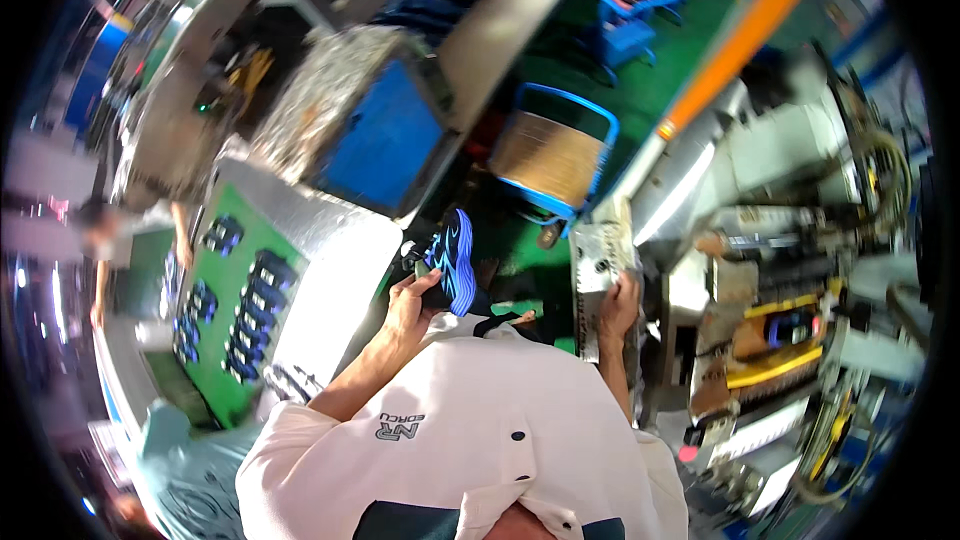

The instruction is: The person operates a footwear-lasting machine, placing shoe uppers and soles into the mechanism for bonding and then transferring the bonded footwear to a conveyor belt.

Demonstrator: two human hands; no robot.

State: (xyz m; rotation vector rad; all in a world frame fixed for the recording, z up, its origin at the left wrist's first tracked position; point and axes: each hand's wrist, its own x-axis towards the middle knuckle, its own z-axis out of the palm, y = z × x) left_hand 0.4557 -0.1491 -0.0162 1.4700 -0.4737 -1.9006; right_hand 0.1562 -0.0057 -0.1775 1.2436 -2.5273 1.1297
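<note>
My left hand (408, 308) is closed around a shoe (458, 265) with a dark upper and a wavy blue and violet sole, held in front of my body with the sole turned to the right. My right hand (619, 310) lies against a pale control panel (593, 265) with a round dark knob or button; its fingers are bent, a little apart, and show nothing held. To the right, inside a machine, another dark blue shoe (792, 328) sits between two yellow bars (775, 368).
At left, several dark shoes (262, 290) stand on a green-topped table (225, 240), with a person (185, 460) beside it. Ahead stand a blue-sided machine box (385, 135) and a blue cart (555, 155) with a brown board. An orange post (745, 35) slants at upper right.
</note>
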